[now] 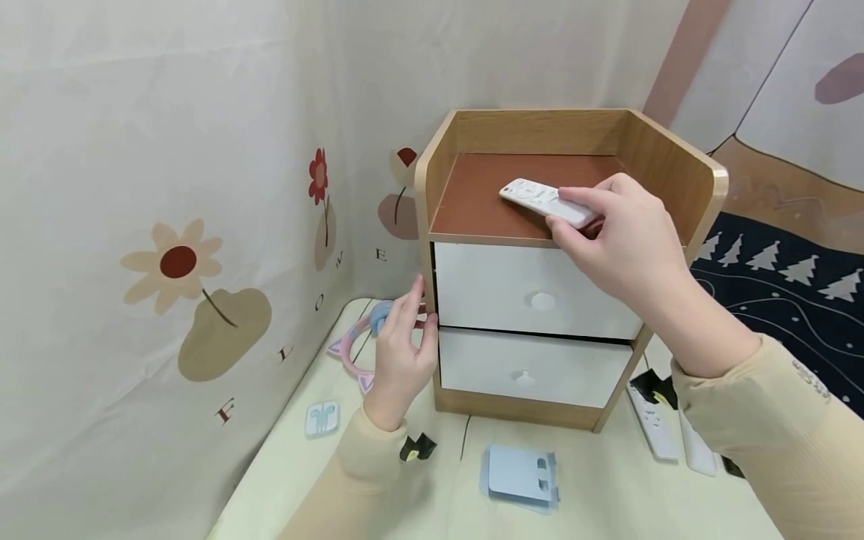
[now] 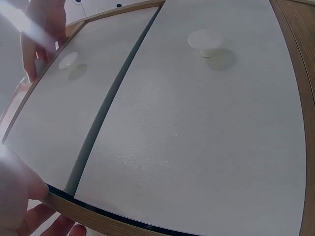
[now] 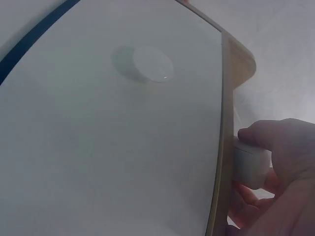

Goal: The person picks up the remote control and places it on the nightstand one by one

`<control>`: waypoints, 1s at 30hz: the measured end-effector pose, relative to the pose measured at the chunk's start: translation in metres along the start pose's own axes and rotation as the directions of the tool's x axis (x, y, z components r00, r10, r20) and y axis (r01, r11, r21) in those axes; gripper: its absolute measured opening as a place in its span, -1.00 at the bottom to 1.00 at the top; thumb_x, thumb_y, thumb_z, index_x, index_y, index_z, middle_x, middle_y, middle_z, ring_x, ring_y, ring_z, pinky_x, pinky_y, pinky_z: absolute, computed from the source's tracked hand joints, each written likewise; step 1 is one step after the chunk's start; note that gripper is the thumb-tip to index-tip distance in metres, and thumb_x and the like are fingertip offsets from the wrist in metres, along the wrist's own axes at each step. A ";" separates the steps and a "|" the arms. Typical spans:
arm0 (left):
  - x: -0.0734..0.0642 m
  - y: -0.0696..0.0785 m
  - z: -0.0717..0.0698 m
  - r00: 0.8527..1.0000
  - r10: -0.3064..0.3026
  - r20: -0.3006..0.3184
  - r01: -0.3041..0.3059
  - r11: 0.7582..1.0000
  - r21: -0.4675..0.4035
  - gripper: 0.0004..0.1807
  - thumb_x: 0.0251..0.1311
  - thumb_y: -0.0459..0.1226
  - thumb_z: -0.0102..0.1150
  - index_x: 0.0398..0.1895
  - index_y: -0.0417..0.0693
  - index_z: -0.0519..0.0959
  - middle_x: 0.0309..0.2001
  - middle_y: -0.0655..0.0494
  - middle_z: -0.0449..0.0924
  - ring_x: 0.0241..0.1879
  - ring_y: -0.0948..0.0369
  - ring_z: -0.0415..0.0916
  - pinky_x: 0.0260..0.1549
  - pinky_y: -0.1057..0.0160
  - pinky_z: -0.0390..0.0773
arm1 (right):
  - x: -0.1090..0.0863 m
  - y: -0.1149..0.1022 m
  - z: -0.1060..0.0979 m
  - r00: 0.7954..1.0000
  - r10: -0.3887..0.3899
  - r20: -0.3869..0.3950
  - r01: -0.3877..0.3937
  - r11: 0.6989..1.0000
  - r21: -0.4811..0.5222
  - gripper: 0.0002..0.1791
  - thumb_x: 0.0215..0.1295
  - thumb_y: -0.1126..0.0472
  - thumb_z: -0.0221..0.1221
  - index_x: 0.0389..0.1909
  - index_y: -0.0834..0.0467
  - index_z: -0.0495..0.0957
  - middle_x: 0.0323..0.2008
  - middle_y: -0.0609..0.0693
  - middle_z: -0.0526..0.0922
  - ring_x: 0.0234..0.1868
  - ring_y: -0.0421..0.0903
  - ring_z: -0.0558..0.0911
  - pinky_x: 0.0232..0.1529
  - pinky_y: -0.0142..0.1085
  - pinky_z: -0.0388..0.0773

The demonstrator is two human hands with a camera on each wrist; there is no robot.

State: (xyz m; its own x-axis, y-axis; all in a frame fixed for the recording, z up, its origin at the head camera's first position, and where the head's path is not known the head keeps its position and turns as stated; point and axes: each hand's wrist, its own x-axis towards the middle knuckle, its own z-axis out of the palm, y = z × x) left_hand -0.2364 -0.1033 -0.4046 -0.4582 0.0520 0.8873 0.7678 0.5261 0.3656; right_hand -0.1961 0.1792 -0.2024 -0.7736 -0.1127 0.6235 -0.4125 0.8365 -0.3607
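A white remote control (image 1: 540,198) is pinched between the thumb and fingers of my right hand (image 1: 624,240), over the brown top shelf of a small wooden cabinet (image 1: 540,131). In the right wrist view, the remote's end (image 3: 251,164) shows by the top edge, with the fingers partly hidden behind it. My left hand (image 1: 405,352) rests against the cabinet's left side, its fingers straight and pointing up. The left wrist view has its thumb (image 2: 29,184) at the front edge. Two white drawers, an upper one (image 1: 493,285) and a lower one (image 1: 486,360), carry round knobs.
A pink and blue cat-ear headband (image 1: 347,349) and boxed earphones (image 1: 322,418) lie left of the cabinet. In front sits a light blue flat case (image 1: 520,472). More white remotes (image 1: 655,427) lie at right. Printed fabric walls (image 1: 202,112) enclose the left and back.
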 end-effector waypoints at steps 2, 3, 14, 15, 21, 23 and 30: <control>0.001 0.000 0.000 1.000 0.004 0.000 -0.004 1.000 0.005 -0.27 0.42 -0.52 0.24 0.65 -0.26 0.35 0.17 -0.30 0.68 -0.03 -0.06 0.70 -0.17 0.13 0.87 | 0.007 -0.001 0.001 0.999 0.017 0.040 -0.017 1.000 -0.013 -0.53 0.51 0.02 0.30 0.33 0.13 0.74 0.02 0.23 0.63 -0.09 0.11 0.58 -0.23 -0.13 0.44; 0.001 0.001 0.000 1.000 0.003 0.000 -0.003 1.000 0.005 -0.27 0.41 -0.52 0.24 0.65 -0.26 0.36 0.17 -0.30 0.68 -0.03 -0.06 0.70 -0.17 0.13 0.87 | 0.011 -0.001 0.001 0.998 0.027 0.061 -0.026 1.000 -0.017 -0.52 0.51 0.01 0.29 0.33 0.13 0.73 0.04 0.25 0.64 -0.06 0.14 0.59 -0.21 -0.09 0.46; -0.002 -0.001 0.003 1.000 -0.022 0.005 0.022 1.000 -0.008 -0.27 0.42 -0.52 0.24 0.66 -0.22 0.37 0.16 -0.26 0.68 -0.03 -0.05 0.74 -0.16 0.15 0.88 | 0.060 -0.001 0.008 0.948 0.106 0.300 -0.079 0.992 -0.099 -0.45 0.53 -0.07 0.24 0.42 0.07 0.68 0.31 0.33 0.71 0.34 0.26 0.61 0.31 0.21 0.56; -0.002 -0.001 0.004 0.999 -0.030 0.011 0.030 0.999 -0.016 -0.27 0.43 -0.51 0.24 0.66 -0.21 0.36 0.17 -0.26 0.68 -0.02 -0.05 0.74 -0.15 0.15 0.88 | 0.064 -0.001 0.008 0.943 0.109 0.316 -0.078 0.991 -0.110 -0.45 0.53 -0.07 0.23 0.42 0.06 0.68 0.31 0.31 0.71 0.36 0.25 0.60 0.33 0.21 0.55; -0.006 0.000 0.006 0.999 -0.033 0.017 0.033 0.999 -0.019 -0.25 0.41 -0.52 0.25 0.67 -0.21 0.35 0.16 -0.27 0.68 -0.01 -0.06 0.75 -0.16 0.14 0.88 | 0.080 0.002 0.018 0.913 0.138 0.384 -0.091 0.986 -0.139 -0.43 0.54 -0.10 0.21 0.46 0.02 0.64 0.33 0.27 0.72 0.41 0.25 0.56 0.42 0.19 0.51; -0.007 -0.001 0.005 1.000 -0.019 0.012 0.020 1.000 -0.014 -0.24 0.39 -0.54 0.26 0.66 -0.23 0.35 0.15 -0.28 0.68 -0.02 -0.07 0.76 -0.19 0.14 0.88 | 0.085 0.001 0.022 0.905 0.154 0.397 -0.105 0.984 -0.142 -0.43 0.55 -0.11 0.21 0.47 0.01 0.63 0.36 0.26 0.70 0.45 0.26 0.54 0.46 0.20 0.49; -0.006 -0.004 0.001 1.000 -0.016 0.014 0.017 1.000 -0.007 -0.26 0.42 -0.51 0.25 0.66 -0.24 0.36 0.17 -0.29 0.67 0.00 -0.08 0.75 -0.17 0.14 0.88 | 0.108 -0.005 0.032 0.880 0.190 0.436 -0.129 0.978 -0.164 -0.44 0.56 -0.11 0.21 0.47 0.01 0.63 0.47 0.26 0.60 0.58 0.28 0.44 0.59 0.18 0.41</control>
State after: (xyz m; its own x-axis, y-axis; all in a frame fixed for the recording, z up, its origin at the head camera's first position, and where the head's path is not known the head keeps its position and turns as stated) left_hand -0.2370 -0.1044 -0.4111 -0.4770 0.0553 0.8772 0.7632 0.5209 0.3822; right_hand -0.2932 0.1457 -0.1551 -0.9685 -0.1743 0.1776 -0.2242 0.9207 -0.3195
